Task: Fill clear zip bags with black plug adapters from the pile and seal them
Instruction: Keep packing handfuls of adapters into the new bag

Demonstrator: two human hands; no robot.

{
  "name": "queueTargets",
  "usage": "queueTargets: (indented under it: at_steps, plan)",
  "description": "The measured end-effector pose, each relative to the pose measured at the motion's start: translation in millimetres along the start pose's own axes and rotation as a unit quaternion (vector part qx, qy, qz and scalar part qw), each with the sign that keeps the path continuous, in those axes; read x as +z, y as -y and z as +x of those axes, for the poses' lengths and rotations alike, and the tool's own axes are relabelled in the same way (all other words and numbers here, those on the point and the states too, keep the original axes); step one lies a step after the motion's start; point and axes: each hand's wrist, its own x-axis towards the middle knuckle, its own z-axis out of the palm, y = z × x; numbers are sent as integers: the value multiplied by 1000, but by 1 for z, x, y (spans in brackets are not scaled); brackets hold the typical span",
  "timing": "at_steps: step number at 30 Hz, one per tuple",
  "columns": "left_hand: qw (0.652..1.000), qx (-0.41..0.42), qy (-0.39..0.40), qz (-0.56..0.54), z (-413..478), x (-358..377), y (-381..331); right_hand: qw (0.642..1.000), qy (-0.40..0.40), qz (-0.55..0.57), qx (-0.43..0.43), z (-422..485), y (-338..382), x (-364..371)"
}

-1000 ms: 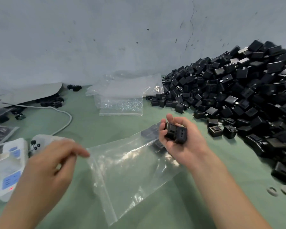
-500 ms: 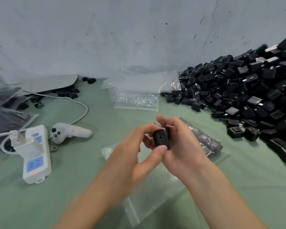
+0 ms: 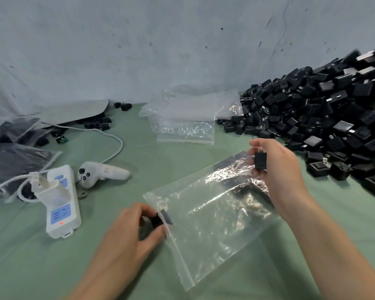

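A clear zip bag point(image 3: 212, 215) lies flat on the green table, its zip edge toward the lower left. Several black adapters sit inside its far end. My left hand point(image 3: 134, 230) pinches a black plug adapter point(image 3: 159, 219) at the bag's zip edge. My right hand point(image 3: 277, 167) holds another black adapter point(image 3: 260, 161) above the bag's far corner. The big pile of black adapters point(image 3: 325, 118) fills the right side against the wall.
A stack of empty clear bags point(image 3: 186, 120) lies at the back centre. At left sit a white power strip point(image 3: 61, 204) with a cable, a white controller point(image 3: 102, 174) and filled bags point(image 3: 13, 156). A grey wall stands behind.
My hands, joined around the adapters half a second ago, have parted. The left hand carried one adapter down to the bag's zip edge; the right hand kept one and moved right.
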Motion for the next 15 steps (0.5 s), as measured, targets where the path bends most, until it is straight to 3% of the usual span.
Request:
queueTargets:
  at_steps: [4,10,15]
  plan:
    - [998,49,28,-33,-6,2,-6,1000,-15,5,4,4,-4,-6]
    - [966,229,71,93,-4,2,-2,1000,-23,-19,-3,10,-6,-15]
    - [953,247,122,129,12,14,-12,998,-44,-52,-13,16,-8,-27]
